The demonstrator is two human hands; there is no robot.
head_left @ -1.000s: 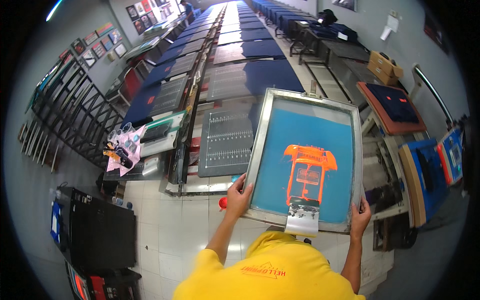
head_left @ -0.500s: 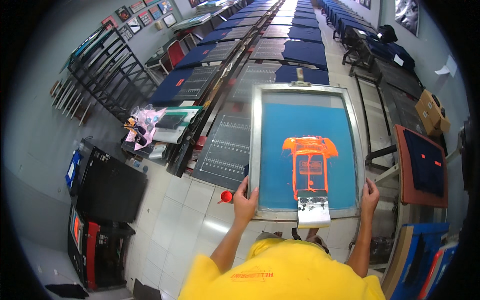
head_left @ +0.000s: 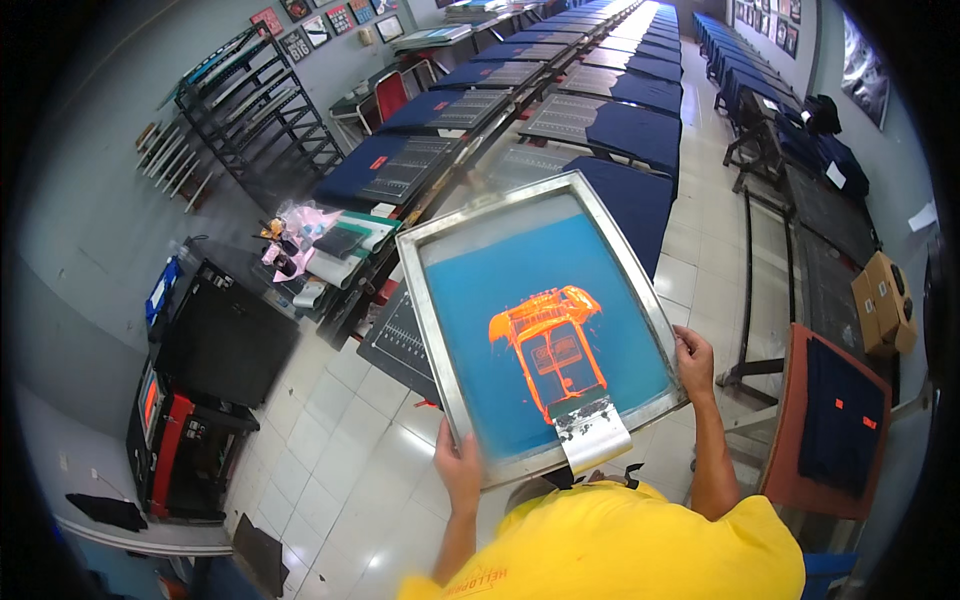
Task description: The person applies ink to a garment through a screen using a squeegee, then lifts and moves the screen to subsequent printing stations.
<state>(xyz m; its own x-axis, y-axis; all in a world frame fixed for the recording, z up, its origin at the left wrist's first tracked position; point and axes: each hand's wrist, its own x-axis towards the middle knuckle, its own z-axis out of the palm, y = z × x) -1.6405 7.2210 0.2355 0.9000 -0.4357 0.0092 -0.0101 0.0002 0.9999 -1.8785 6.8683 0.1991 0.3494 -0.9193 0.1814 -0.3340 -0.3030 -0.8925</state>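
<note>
Between my two hands is a metal-framed printing screen with blue mesh, tilted so its far end leans to the left. My left hand grips the near left side of the frame. On the right side, my right hand holds the frame by its edge. Bright orange ink lies smeared on the mesh around a printed pattern. A squeegee with a pale metal handle rests on the near end of the screen, its blade in the ink.
Long rows of boards with dark blue shirts run into the distance. A side table at left carries cloths and tools. At right are a brown board with a folded dark shirt and cardboard boxes. A black rack stands far left.
The screen has turned counterclockwise and shifted left, off its straight position over the board. Both hands have kept hold of it, and the squeegee has moved with it. The view has swung too.
</note>
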